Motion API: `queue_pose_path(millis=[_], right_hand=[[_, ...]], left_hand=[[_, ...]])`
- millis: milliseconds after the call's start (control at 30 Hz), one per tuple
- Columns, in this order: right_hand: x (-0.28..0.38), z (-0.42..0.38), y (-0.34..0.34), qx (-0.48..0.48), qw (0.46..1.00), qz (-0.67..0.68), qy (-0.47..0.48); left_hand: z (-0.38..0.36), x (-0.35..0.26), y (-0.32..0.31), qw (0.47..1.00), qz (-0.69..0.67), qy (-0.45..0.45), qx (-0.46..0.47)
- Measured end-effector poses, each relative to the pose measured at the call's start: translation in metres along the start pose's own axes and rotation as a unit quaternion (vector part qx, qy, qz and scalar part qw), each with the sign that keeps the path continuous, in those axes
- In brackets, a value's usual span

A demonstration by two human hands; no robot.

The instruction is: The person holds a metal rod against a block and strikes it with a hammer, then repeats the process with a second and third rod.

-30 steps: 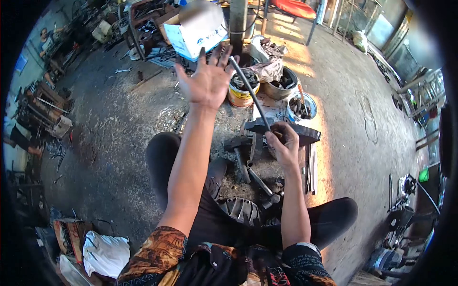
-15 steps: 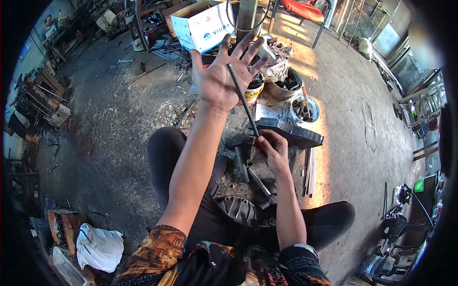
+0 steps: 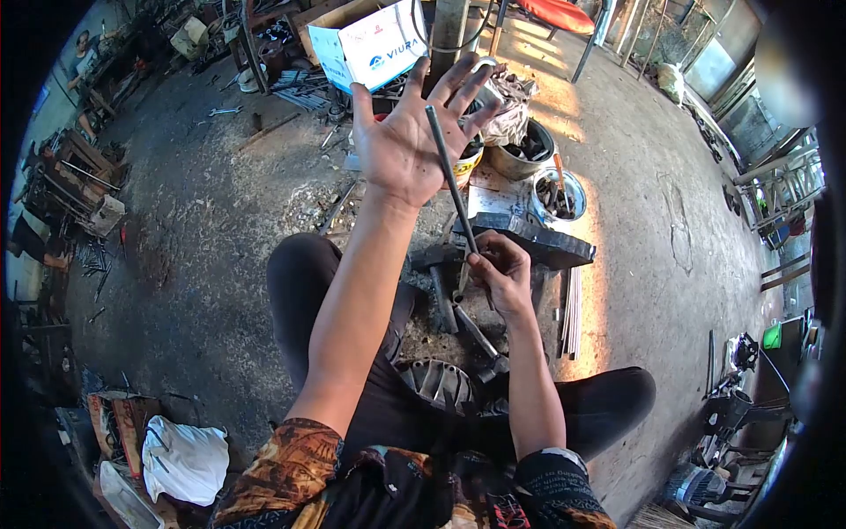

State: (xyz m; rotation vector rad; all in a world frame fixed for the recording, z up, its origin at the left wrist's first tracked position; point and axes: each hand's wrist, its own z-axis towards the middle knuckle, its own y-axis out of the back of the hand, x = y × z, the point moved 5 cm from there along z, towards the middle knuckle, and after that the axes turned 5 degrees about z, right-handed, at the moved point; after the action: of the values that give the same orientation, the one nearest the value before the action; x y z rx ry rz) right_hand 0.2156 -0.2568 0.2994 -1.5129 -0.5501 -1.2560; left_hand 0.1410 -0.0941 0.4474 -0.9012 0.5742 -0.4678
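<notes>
Holding a rod [image 3: 450, 181], right fingers [image 3: 484, 268] have open floor [image 3: 643, 304] rightward.

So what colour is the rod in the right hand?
Dark grey. The rod shows best in the head view, above the right hand.

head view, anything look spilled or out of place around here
Two things: pale bits lie scattered on the floor beyond the left knee, perhaps spilled, and a wrench lies loose on open floor. The dark rod in the right hand shows no obvious bend.
</notes>
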Motion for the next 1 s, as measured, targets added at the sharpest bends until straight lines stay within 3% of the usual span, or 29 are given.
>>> queue_pose_path(millis=[667, 733, 867, 967, 1000], right_hand=[[-0.009, 0.002, 0.005, 0.016, 1.000, 0.021, -0.004], [-0.011, 0.003, 0.006, -0.052, 0.998, -0.025, -0.013], [-0.024, 0.009, -0.003, -0.013, 0.999, 0.014, -0.032], [-0.046, 0.019, -0.013, -0.044, 0.996, 0.025, -0.080], [-0.071, 0.027, -0.010, -0.041, 0.990, 0.085, -0.103]], left_hand=[[-0.001, 0.002, 0.001, 0.999, -0.021, 0.010, 0.022], [0.000, 0.002, 0.004, 1.000, -0.012, 0.010, 0.013], [-0.006, -0.010, 0.039, 0.980, 0.138, -0.001, -0.143], [-0.018, -0.032, 0.113, 0.923, 0.269, -0.012, -0.275], [-0.026, -0.041, 0.136, 0.898, 0.303, -0.018, -0.318]])
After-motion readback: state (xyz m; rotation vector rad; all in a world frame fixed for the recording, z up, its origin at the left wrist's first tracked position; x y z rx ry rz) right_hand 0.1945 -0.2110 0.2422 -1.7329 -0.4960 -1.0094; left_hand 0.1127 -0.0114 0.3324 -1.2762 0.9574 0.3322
